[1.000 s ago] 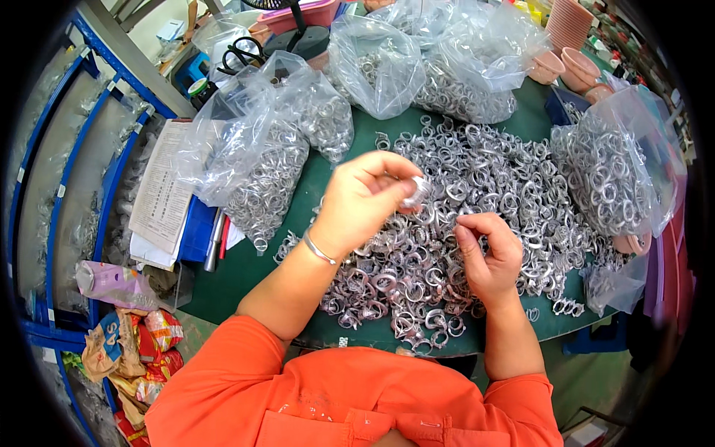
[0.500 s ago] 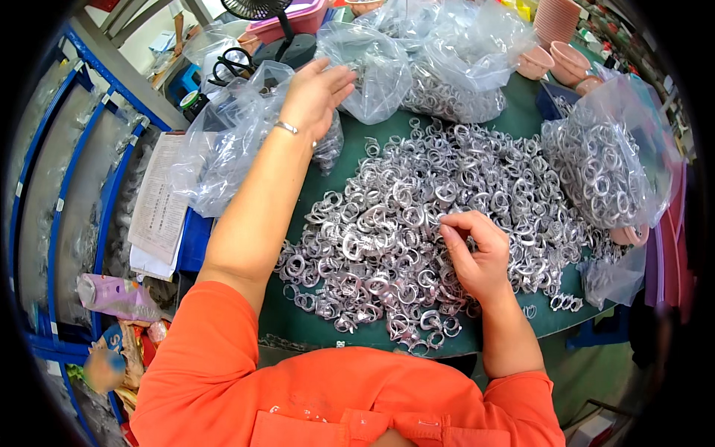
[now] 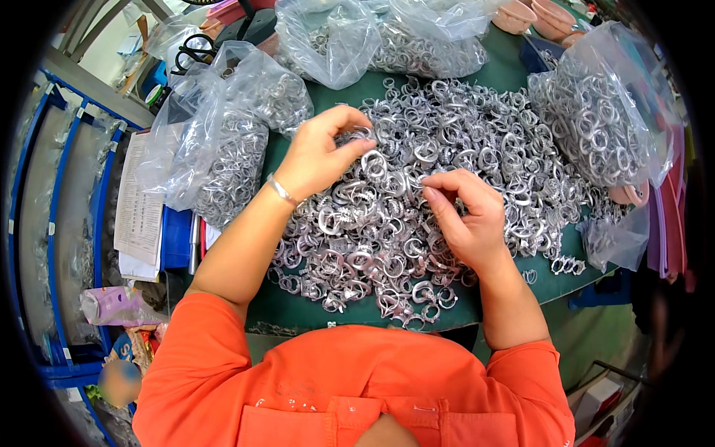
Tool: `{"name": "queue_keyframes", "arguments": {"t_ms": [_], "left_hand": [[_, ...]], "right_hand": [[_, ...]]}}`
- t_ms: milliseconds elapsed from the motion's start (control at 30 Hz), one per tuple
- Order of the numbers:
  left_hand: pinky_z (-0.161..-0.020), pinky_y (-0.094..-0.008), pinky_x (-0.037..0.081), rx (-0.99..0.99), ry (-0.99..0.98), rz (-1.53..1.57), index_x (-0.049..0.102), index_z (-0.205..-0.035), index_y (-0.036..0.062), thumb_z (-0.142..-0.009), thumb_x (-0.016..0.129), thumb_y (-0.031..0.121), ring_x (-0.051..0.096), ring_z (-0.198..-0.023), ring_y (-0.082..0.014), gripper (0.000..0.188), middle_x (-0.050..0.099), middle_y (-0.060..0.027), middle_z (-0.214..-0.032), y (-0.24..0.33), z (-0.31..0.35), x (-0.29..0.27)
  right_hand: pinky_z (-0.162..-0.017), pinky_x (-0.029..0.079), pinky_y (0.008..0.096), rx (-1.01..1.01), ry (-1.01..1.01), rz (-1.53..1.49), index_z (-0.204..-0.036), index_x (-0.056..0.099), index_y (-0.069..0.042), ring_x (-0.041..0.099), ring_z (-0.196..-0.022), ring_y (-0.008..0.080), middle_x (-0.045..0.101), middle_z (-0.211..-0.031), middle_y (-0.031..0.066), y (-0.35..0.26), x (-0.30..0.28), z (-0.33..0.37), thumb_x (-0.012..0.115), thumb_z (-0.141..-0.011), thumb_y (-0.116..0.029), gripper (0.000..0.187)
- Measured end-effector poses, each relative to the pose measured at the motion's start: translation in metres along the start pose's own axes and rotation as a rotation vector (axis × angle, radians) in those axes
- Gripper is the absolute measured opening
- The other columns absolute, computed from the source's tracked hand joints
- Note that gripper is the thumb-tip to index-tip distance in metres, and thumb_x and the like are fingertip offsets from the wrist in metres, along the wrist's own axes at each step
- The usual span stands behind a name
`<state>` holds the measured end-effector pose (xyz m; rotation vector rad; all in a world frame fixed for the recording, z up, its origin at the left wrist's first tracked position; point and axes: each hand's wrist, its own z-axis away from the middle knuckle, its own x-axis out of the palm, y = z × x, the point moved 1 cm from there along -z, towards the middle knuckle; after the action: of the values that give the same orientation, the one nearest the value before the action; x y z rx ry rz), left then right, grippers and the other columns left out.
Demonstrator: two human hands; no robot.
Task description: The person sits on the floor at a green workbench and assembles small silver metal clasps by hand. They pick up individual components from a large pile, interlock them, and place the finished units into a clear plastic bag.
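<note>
A wide heap of silver-coloured metal rings (image 3: 402, 253) is spread over the green table. Over the upper left part of the heap is my left hand (image 3: 322, 153), a bangle on its wrist. Its thumb and fingers curve apart, and rings show in the gap between them. My right hand (image 3: 471, 220) hangs above the middle of the heap with thumb and forefinger pinched together. Whatever lies between those fingertips is too small to make out. Close to my left forearm lies a clear plastic bag (image 3: 231, 145) filled with rings.
More clear bags of rings (image 3: 428, 52) lie at the far side, and another bag of rings (image 3: 596, 138) stands at the right. Pink bowls (image 3: 514, 16) sit at the back right. Papers (image 3: 141, 205) and a blue rack (image 3: 52, 223) are at the left.
My left hand has come back from the bags at the far left down to the heap, its fingers now curved. My right hand keeps its pinch. The whole view has shifted slightly.
</note>
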<state>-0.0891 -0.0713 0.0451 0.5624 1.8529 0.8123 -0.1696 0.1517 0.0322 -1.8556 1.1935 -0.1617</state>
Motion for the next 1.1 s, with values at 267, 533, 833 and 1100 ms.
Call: {"name": "queue_keyframes", "arguments": {"t_ms": [267, 533, 833, 1100], "left_hand": [[-0.089, -0.0312, 0.05, -0.064, 0.01, 0.746, 0.053, -0.106, -0.0011, -0.087, 0.063, -0.003, 0.062, -0.101, -0.0178, 0.022, 0.062, -0.0172, -0.113, 0.043, 0.035, 0.007], [-0.089, -0.0307, 0.051, 0.062, 0.071, 0.675, 0.057, -0.106, -0.0002, -0.082, 0.068, -0.004, 0.06, -0.104, -0.0167, 0.028, 0.062, -0.0123, -0.108, 0.047, 0.057, 0.041], [-0.074, -0.0328, 0.051, 0.273, -0.027, 0.084, 0.066, -0.103, 0.0024, -0.074, 0.077, 0.01, 0.063, -0.084, -0.0249, 0.032, 0.067, -0.0107, -0.096, 0.059, 0.054, 0.028], [-0.085, -0.0286, 0.049, 0.093, -0.013, 0.412, 0.053, -0.118, -0.0011, -0.079, 0.071, -0.003, 0.063, -0.103, -0.0186, 0.044, 0.064, -0.0144, -0.115, 0.051, 0.059, 0.035]], "right_hand": [[-0.06, 0.049, 0.0254, 0.07, -0.003, -0.065, -0.1, 0.066, -0.002, 0.062, -0.072, 0.016, 0.065, -0.085, 0.0094, -0.001, 0.003, 0.004, 0.074, -0.078, -0.006, 0.025], [-0.064, 0.051, 0.0309, 0.038, -0.06, -0.01, -0.096, 0.066, -0.001, 0.063, -0.074, 0.0218, 0.065, -0.085, 0.0097, -0.001, 0.005, 0.004, 0.071, -0.076, -0.002, 0.021], [-0.052, 0.047, 0.0244, -0.042, 0.043, -0.001, -0.092, 0.065, 0.0, 0.059, -0.063, 0.0142, 0.062, -0.084, 0.0097, -0.004, 0.004, 0.003, 0.063, -0.077, 0.007, 0.017], [-0.068, 0.052, 0.0319, -0.141, 0.016, -0.045, -0.1, 0.064, -0.001, 0.063, -0.081, 0.0243, 0.063, -0.096, 0.0129, -0.008, -0.004, -0.001, 0.065, -0.074, 0.008, 0.027]]}}
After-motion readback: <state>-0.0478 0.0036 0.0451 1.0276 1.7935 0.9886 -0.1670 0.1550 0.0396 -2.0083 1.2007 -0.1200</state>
